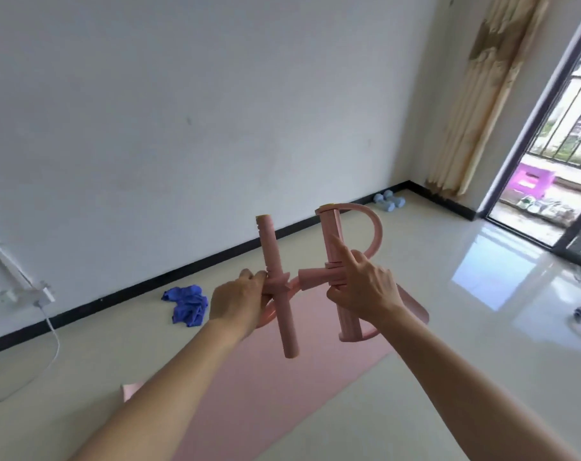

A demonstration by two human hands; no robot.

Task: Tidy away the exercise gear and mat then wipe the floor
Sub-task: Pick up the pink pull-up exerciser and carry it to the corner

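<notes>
I am holding one pink pull exerciser (315,277) up in front of me with both hands, above the floor. It is showing two straight foam bars, standing nearly upright side by side. My left hand (237,302) is gripping the left bar (277,257) at its middle, fingers curled round the crossing there. My right hand (365,291) is gripping the right bar (332,234) at its middle, while its index finger is lying straight up along the foam. One curved handle (373,224) is arching from the top of the right bar out to the right and down behind my hand.

Below, one pink mat (249,394) is lying flat on the tiled floor (482,327), running away from me toward the wall. One blue cloth (187,304) is lying crumpled on the floor just left of the mat, near the black skirting. Two light-blue dumbbells (388,199) are sitting together by the wall in the far corner, well apart from the mat. One curtain (488,94) is hanging beside the open balcony door, one purple stool (531,179) is standing outside, and one white cable (51,337) is trailing over the floor at the left.
</notes>
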